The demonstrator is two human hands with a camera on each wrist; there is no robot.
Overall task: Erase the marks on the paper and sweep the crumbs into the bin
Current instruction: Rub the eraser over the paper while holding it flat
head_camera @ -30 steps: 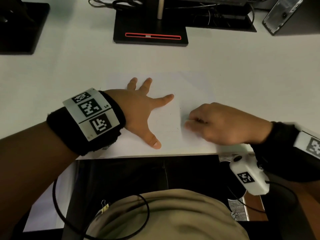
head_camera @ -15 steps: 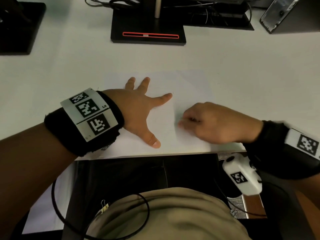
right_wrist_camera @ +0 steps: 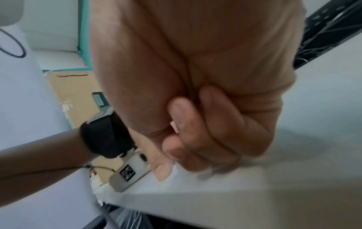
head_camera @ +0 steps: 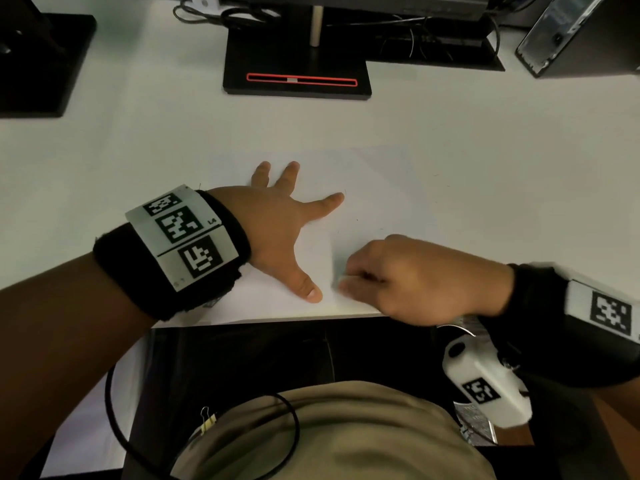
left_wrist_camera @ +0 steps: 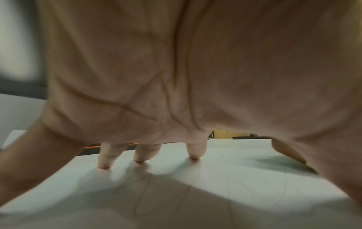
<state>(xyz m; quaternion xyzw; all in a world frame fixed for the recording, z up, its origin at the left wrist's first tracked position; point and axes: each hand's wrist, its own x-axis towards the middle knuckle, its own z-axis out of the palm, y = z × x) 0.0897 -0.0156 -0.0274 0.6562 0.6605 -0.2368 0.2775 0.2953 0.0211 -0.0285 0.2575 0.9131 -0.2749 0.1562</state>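
Note:
A white sheet of paper [head_camera: 381, 188] lies on the white desk near its front edge. My left hand [head_camera: 284, 220] presses flat on the sheet with fingers spread; the left wrist view shows its fingertips [left_wrist_camera: 194, 152] on the paper and faint pencil lines [left_wrist_camera: 145, 186] under the palm. My right hand [head_camera: 408, 278] is curled just right of the left thumb and pinches a small pale eraser [head_camera: 339, 281] against the paper. In the right wrist view the eraser [right_wrist_camera: 174, 126] shows only as a sliver between thumb and finger. A few tiny specks [head_camera: 357, 220] dot the sheet.
A black monitor base [head_camera: 298, 74] stands at the back centre, another dark stand [head_camera: 38, 60] at back left and a computer case [head_camera: 581, 32] at back right. Below the desk's front edge, a container with a shiny liner [head_camera: 476, 426] is mostly hidden behind my right wrist.
My right hand has slid left and toward the desk's front edge, closer to the left thumb. The left hand has stayed flat on the paper.

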